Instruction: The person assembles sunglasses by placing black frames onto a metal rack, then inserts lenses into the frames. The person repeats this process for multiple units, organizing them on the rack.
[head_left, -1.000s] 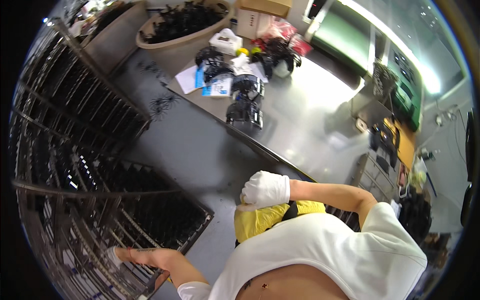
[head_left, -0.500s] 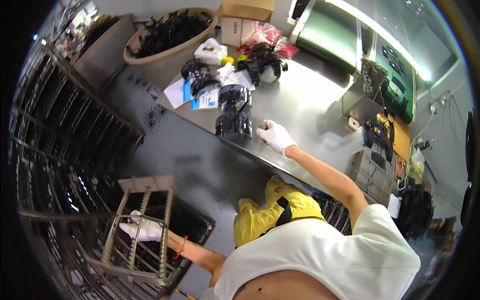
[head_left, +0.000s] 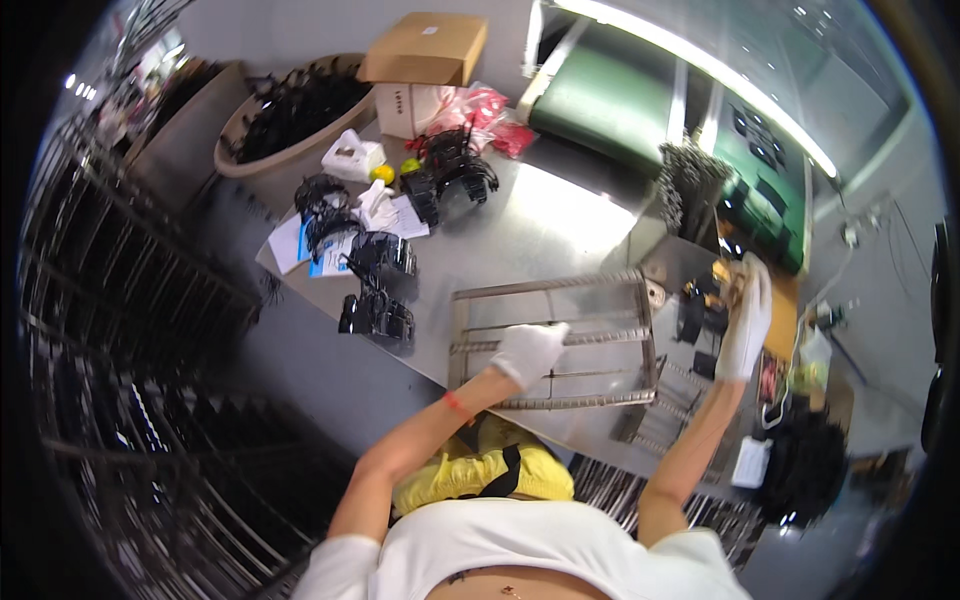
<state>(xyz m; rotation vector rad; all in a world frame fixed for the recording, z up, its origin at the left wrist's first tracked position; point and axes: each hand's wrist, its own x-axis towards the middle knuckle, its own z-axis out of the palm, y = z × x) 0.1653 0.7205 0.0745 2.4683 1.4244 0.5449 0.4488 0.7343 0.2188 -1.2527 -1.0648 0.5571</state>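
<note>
A metal wire rack (head_left: 600, 290) lies flat on the steel table (head_left: 560, 220) in front of me. My left hand (head_left: 528, 350), in a white glove, grips one of the rack's cross bars near its middle. My right hand (head_left: 748, 318), also gloved, reaches up and right past the rack's right end. Its fingers rest against a small tan object (head_left: 733, 275) among dark parts at the table's right edge. Whether it grips that object is unclear.
Piles of black plastic parts (head_left: 376, 312) and papers (head_left: 300, 245) cover the table's left end. Behind them are a cardboard box (head_left: 425, 48) and a tan tub of black parts (head_left: 285, 110). Dark wire shelving (head_left: 110, 330) fills the left. A bundle of metal rods (head_left: 688, 185) stands at the right.
My left hand has brought the wire rack up from the lower left and onto the table. My right hand has moved from the table's near edge to its right end.
</note>
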